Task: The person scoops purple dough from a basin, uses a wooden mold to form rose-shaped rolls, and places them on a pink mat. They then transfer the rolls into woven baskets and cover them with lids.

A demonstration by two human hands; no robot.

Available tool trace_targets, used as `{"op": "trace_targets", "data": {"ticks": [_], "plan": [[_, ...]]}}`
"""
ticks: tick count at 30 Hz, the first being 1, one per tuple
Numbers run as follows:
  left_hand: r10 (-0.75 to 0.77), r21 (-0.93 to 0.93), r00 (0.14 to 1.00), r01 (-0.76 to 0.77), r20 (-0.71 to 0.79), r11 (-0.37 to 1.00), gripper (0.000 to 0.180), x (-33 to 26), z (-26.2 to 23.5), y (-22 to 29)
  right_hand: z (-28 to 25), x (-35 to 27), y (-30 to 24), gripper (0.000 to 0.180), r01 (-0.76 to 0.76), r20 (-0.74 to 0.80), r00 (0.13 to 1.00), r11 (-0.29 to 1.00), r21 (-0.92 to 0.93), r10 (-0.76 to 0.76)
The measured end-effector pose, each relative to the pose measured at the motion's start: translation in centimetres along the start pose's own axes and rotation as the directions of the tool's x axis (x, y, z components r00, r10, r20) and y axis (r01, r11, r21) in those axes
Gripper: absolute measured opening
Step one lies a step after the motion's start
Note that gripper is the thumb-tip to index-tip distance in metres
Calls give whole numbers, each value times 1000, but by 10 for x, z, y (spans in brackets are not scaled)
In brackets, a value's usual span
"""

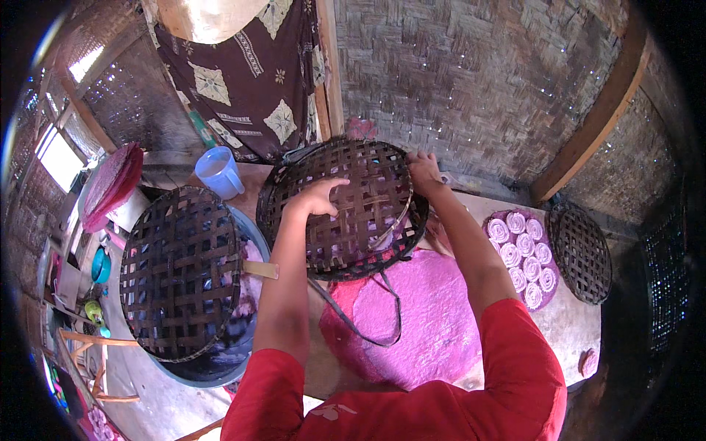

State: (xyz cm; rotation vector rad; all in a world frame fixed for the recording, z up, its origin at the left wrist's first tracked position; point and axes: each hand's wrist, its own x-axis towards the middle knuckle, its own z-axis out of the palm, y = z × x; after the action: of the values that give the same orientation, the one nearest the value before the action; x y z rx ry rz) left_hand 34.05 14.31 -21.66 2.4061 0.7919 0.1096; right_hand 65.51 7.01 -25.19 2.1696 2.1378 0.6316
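Observation:
A round, dark, open-weave bamboo tray (368, 158) lies over another dark woven tray (353, 273), whose rim shows beneath it. Pinkish patches show through the weave. My left hand (320, 198) rests on or just over the upper tray, fingers stretched and thumb apart. At the far right rim, my right hand (424, 173) is closed around the edge, its fingertips partly hidden. A dark strap (401, 320) hangs from the trays' near side across a large round pink mat-like sheet (419, 323).
At left, another woven tray (180, 272) leans over a blue tub (254, 242), with a blue jug (219, 173) behind. Pale coiled rounds (531, 268) sit on a purple disc at right, beside a small dark tray (581, 253). A woven wall (471, 88) stands behind.

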Motion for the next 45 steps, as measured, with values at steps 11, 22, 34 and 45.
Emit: {"op": "trace_targets", "data": {"ticks": [11,22,34,45], "plan": [[-144,211,985,162,-100,964,92,14,72,-4,-47,-148,82,30,-371,-155,844,769,521,513],[-208,152,975,217,-75,964,97,23,81,-14,-88,-332,138,23,-463,-25,778,600,652,628],[-13,209,929,96,-370,973,87,4,55,86,-83,-477,196,19,-625,14,542,391,676,841],[270,-660,944,-79,192,747,59,117,250,261,50,-511,232,26,-917,285,305,200,344,909]]}}
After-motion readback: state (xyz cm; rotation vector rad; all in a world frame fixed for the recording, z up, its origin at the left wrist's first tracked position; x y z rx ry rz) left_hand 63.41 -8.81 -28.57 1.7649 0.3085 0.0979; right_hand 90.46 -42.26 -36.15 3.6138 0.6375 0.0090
